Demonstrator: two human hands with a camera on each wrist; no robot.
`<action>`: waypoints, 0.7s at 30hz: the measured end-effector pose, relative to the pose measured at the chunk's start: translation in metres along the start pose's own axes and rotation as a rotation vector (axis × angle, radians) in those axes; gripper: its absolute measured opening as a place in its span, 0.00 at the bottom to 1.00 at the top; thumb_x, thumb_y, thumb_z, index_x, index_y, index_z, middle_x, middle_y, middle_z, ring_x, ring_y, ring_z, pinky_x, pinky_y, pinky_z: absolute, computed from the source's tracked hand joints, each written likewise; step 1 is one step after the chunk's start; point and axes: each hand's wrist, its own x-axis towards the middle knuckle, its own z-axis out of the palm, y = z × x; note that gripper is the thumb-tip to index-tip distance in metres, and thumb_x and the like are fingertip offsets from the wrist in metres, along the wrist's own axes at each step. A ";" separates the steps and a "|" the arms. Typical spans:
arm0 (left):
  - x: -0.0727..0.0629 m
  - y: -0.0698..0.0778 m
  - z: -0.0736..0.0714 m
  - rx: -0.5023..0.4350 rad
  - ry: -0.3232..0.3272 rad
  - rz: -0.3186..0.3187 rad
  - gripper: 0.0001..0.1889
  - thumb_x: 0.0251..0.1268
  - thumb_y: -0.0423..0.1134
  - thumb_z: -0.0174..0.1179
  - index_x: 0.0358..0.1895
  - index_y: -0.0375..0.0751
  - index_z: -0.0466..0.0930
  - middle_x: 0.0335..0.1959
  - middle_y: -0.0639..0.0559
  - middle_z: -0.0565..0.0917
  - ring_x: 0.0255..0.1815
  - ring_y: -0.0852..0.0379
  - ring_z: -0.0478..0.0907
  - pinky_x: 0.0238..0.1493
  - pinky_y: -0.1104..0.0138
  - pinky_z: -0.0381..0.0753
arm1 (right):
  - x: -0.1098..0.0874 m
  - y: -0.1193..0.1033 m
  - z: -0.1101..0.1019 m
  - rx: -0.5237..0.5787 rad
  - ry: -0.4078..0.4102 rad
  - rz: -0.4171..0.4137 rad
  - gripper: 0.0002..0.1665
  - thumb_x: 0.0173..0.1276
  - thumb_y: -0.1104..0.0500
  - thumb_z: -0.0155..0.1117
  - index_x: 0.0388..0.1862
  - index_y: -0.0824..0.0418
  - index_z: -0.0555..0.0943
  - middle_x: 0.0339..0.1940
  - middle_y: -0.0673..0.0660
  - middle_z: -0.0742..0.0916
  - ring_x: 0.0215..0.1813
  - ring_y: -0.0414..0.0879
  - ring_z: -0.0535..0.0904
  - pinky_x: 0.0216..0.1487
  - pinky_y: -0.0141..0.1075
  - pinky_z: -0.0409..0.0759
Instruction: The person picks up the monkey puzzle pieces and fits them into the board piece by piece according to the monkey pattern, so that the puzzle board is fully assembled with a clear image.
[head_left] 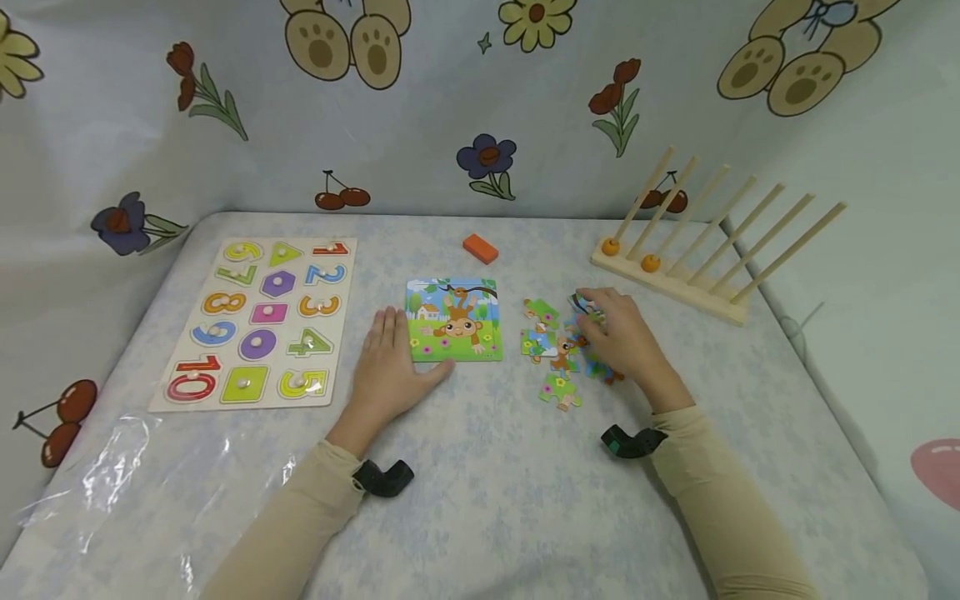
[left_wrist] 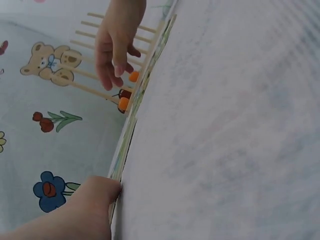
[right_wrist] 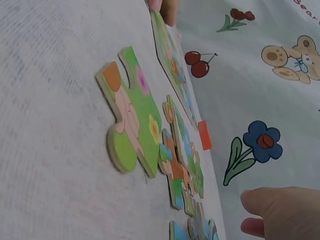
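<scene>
A square picture board (head_left: 453, 323) with a hanging monkey lies flat on the table. My left hand (head_left: 386, 367) rests at its left side, fingers straight and thumb along the near left corner. To the right lie several loose jigsaw pieces (head_left: 540, 343), some overlapping. Above the right part of that heap hovers my right hand (head_left: 626, 337), its fingers loosely bent. The right wrist view shows its fingers (right_wrist: 285, 205) apart from the pieces, and no piece shows in its grasp. Closest to that camera lies a green jigsaw piece (right_wrist: 145, 120) with flowers.
A number-and-shape board (head_left: 247, 333) lies at the left, with clear plastic film (head_left: 112, 467) in front of it. An orange block (head_left: 480, 248) sits behind the picture board. At the back right stands a wooden rack (head_left: 690, 287) with upright pegs and two orange beads.
</scene>
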 end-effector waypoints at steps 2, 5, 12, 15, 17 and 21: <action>0.000 0.000 0.000 0.001 0.000 -0.001 0.62 0.57 0.73 0.56 0.78 0.28 0.42 0.81 0.32 0.44 0.83 0.39 0.36 0.81 0.47 0.45 | -0.001 -0.003 0.002 0.009 -0.025 -0.019 0.28 0.74 0.54 0.60 0.71 0.59 0.71 0.67 0.62 0.76 0.67 0.62 0.69 0.65 0.58 0.70; 0.001 -0.001 0.000 0.001 -0.008 -0.005 0.61 0.58 0.73 0.56 0.79 0.28 0.42 0.81 0.33 0.43 0.83 0.40 0.35 0.82 0.48 0.44 | -0.001 -0.007 0.004 0.016 -0.063 -0.074 0.27 0.74 0.53 0.61 0.68 0.59 0.74 0.63 0.61 0.79 0.62 0.60 0.71 0.59 0.56 0.72; 0.002 -0.001 0.000 0.004 -0.013 -0.006 0.60 0.59 0.73 0.56 0.79 0.29 0.43 0.81 0.34 0.44 0.83 0.41 0.35 0.82 0.48 0.43 | -0.003 -0.014 0.010 0.009 -0.162 -0.128 0.24 0.71 0.50 0.64 0.63 0.54 0.79 0.58 0.56 0.81 0.63 0.57 0.70 0.63 0.56 0.70; 0.002 -0.001 0.001 0.004 -0.014 -0.005 0.60 0.59 0.73 0.55 0.79 0.30 0.43 0.82 0.35 0.44 0.83 0.41 0.36 0.82 0.48 0.43 | -0.003 -0.017 0.013 -0.022 -0.188 -0.117 0.26 0.69 0.46 0.66 0.63 0.54 0.80 0.57 0.55 0.82 0.63 0.57 0.71 0.62 0.56 0.70; 0.002 -0.001 0.002 0.004 -0.016 -0.003 0.60 0.59 0.73 0.55 0.79 0.30 0.42 0.82 0.35 0.44 0.83 0.41 0.35 0.82 0.48 0.43 | -0.003 -0.019 0.014 -0.041 -0.199 -0.100 0.28 0.67 0.43 0.68 0.62 0.53 0.80 0.56 0.54 0.82 0.61 0.56 0.71 0.60 0.54 0.72; 0.002 -0.002 0.003 0.005 -0.021 -0.002 0.59 0.59 0.72 0.55 0.79 0.30 0.42 0.82 0.35 0.44 0.84 0.42 0.35 0.82 0.48 0.42 | -0.004 -0.021 0.017 -0.041 -0.217 -0.068 0.29 0.65 0.42 0.69 0.61 0.54 0.81 0.53 0.53 0.81 0.58 0.54 0.72 0.57 0.51 0.73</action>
